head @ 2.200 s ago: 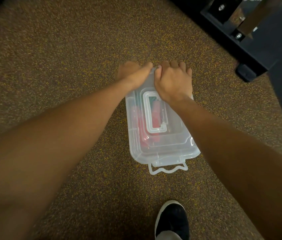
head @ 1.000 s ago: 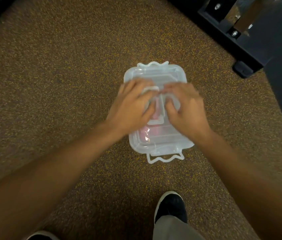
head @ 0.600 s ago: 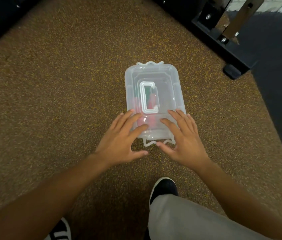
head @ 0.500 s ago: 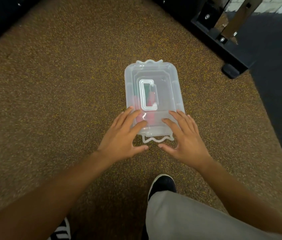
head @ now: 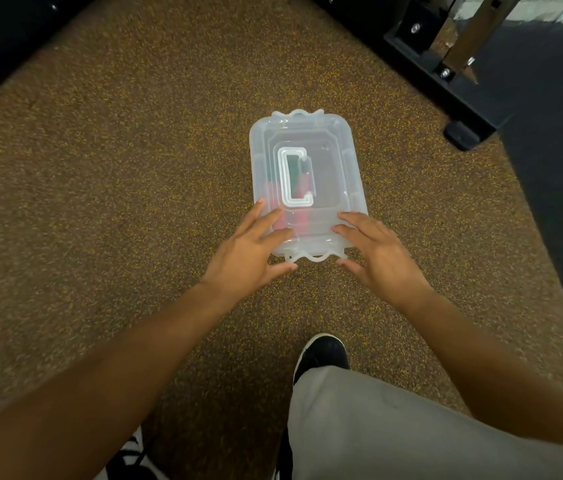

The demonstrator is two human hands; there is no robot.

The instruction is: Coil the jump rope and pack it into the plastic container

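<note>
Head view, looking down. A clear, rectangular plastic container (head: 307, 183) is lying flat on the brown, yellow-flecked carpeted floor (head: 117, 188), with its translucent lid (head: 339, 168) seated on top and a white, C-shaped folding handle (head: 288, 178) lying flat in the lid's recess. The coiled jump rope (head: 302, 183) is showing through the lid as blurred red and dark green shapes inside the container; its exact arrangement cannot be told. A wavy-edged latch tab (head: 311, 256) is projecting from the near end of the container, and a matching tab (head: 297, 114) is projecting from the far end.

The left hand (head: 249, 252) is resting at the near left corner of the container, its fingers (head: 266, 220) spread apart and lying on the lid's edge, its thumb (head: 282, 268) reaching toward the near latch tab. The right hand (head: 382, 252) is mirroring it at the near right corner, fingers (head: 352, 223) apart on the lid, thumb (head: 347, 263) beside the tab. Neither hand is closing around anything.

A black shoe (head: 321, 351) with a grey trouser leg (head: 394, 431) is standing on the floor just nearer than the container. A black metal equipment base (head: 453, 95) with bolts is sitting at the upper right, well apart from the container.
</note>
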